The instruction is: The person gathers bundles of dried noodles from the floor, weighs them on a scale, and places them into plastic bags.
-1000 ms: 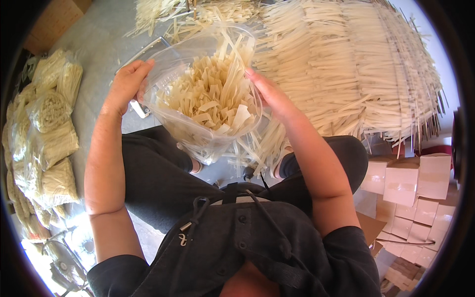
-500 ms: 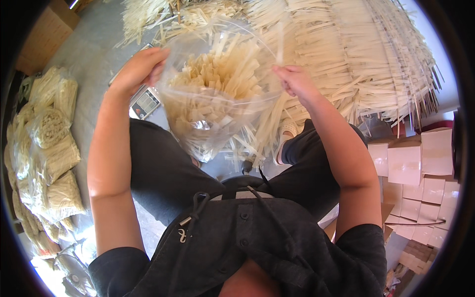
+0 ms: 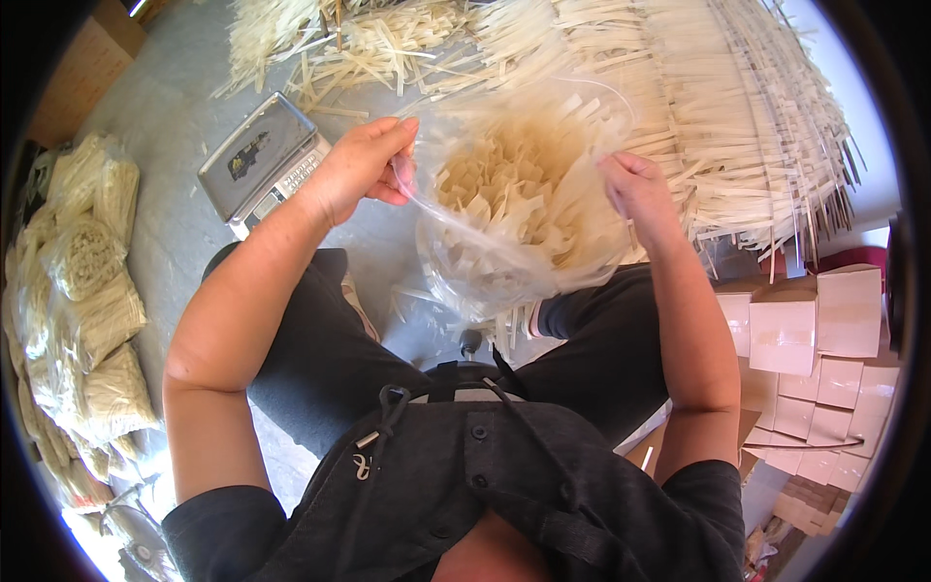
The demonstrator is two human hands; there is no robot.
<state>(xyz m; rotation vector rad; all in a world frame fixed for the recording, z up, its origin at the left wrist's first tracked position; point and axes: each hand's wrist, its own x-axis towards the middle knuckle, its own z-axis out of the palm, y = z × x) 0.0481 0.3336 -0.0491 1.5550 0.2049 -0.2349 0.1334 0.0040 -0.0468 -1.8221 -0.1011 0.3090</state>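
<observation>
A clear plastic bag [image 3: 475, 276] hangs between my two hands, its mouth spread wide. Inside it stand many flat, pale yellow dried strips [image 3: 524, 194], their ends facing up. My left hand [image 3: 376, 165] pinches the bag's left rim between thumb and fingers. On the opposite side, my right hand [image 3: 638, 194] is closed on the right rim. The bag is held above the floor, in front of my knees. To the left of it, past my left forearm, lies a digital scale [image 3: 257, 160] with a bare metal pan and a keypad.
Loose strips [image 3: 737, 126] cover the floor in a broad layer at the far right, with another heap [image 3: 388, 48] at the far middle. Filled bags [image 3: 97, 291] are piled at the left. Cardboard boxes [image 3: 815, 330] are stacked at the right; a brown carton [image 3: 82, 73] stands far left.
Both hands and the filled bag have moved to the right, the left hand farthest. The scale, mostly hidden before, now shows fully with its pan.
</observation>
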